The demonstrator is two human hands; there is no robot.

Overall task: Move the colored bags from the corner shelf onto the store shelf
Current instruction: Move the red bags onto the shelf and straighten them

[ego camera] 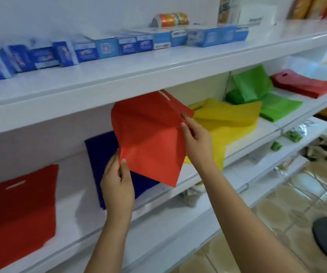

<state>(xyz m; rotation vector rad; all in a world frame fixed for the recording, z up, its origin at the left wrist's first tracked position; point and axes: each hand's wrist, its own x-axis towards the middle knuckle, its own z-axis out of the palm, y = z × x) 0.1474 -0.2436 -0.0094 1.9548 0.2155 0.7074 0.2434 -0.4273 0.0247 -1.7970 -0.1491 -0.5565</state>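
Mid-transfer, by the look of it. Red bag [150, 138] held in the air w/ both hands, in front of the store shelf [180, 180], above the blue bag [103, 154] and just left of the yellow bags [227, 117]. Left hand [117, 184] pinching the bag's lower-left edge, thumb in front and fingers behind; right hand [197, 138] pinching the right edge near the top, fingers curled round the fold. Bag creased, handle slot up top, not yet laid flat. Already on the store shelf: dark red bag [18, 203] at far left, blue one beside it, flat. Yellow bags rumpled, overhanging the edge, prob. need tidying. Still in the corner shelf [304, 107] area to the right: green bags [257, 89] in a loose pile, plus another red one [304, 85] lying flat. So roughly a third done, as a guess: green and far red ones left, maybe yellow too. Can't tell exactly where one shelf ends and the corner begins. Blue boxes [103, 48] on the shelf above, unrelated.
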